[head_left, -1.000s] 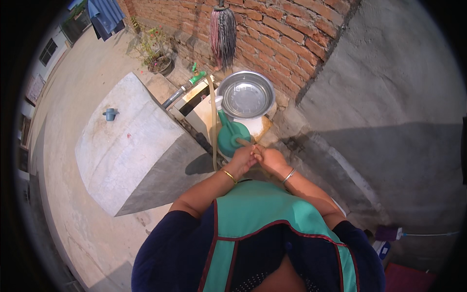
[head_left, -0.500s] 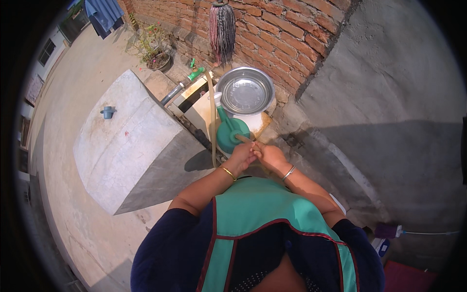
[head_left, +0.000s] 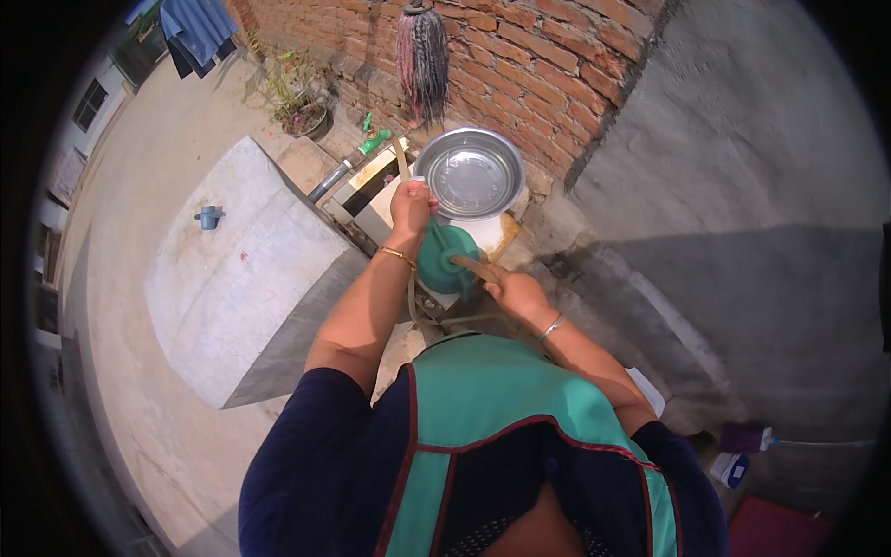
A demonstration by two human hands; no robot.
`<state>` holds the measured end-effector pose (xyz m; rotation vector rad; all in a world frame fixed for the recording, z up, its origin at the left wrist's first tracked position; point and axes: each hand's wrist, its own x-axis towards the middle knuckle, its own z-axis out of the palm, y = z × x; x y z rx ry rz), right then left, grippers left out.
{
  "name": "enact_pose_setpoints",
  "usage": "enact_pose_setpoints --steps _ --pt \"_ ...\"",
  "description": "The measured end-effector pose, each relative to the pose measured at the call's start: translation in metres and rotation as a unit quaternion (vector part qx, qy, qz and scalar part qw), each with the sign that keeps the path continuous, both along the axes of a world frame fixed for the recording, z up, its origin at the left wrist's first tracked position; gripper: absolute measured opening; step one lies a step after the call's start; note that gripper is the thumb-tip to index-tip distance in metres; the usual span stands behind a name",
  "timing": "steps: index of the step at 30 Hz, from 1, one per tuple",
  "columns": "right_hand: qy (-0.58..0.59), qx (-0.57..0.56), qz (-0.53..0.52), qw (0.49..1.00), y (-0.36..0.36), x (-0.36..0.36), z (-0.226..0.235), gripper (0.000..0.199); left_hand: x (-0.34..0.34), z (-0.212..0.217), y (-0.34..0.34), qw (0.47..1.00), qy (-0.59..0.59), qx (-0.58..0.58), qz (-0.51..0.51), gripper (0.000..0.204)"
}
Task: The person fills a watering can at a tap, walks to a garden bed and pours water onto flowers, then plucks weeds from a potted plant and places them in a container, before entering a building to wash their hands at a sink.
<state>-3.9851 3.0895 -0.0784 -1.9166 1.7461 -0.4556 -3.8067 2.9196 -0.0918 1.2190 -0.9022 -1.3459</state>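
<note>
A green watering can (head_left: 448, 243) stands on the pale ledge in front of me, below a metal basin (head_left: 469, 176). My left hand (head_left: 411, 205) is reached forward and closed at its spout, close to the white tip; the fingers partly hide the spout. My right hand (head_left: 520, 295) grips a tan hose (head_left: 475, 269) near its end, which points into the can's top opening. Whether water runs from the hose cannot be made out. The basin holds clear, shallow-looking water.
A green tap (head_left: 374, 141) on a grey pipe is behind the can. A concrete block (head_left: 241, 278) with a small blue-grey object (head_left: 209, 217) on it stands at left. A mop head (head_left: 422, 65) hangs against the brick wall (head_left: 529, 65). A potted plant (head_left: 302, 116) sits farther back.
My left hand has left the hose beside my right hand and moved forward to the can's spout. My right hand stays on the hose at the opening.
</note>
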Motion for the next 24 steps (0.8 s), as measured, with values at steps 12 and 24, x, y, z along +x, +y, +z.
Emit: enact_pose_setpoints --steps 12,24 --pt "0.119 0.071 0.079 0.987 -0.106 0.024 0.071 0.026 0.0 0.042 -0.006 0.962 -0.076 0.054 -0.256 0.012" --pt "0.074 0.052 -0.022 0.996 -0.042 0.0 0.046 0.03 0.049 0.105 -0.117 0.975 -0.215 -0.045 -0.036 0.011"
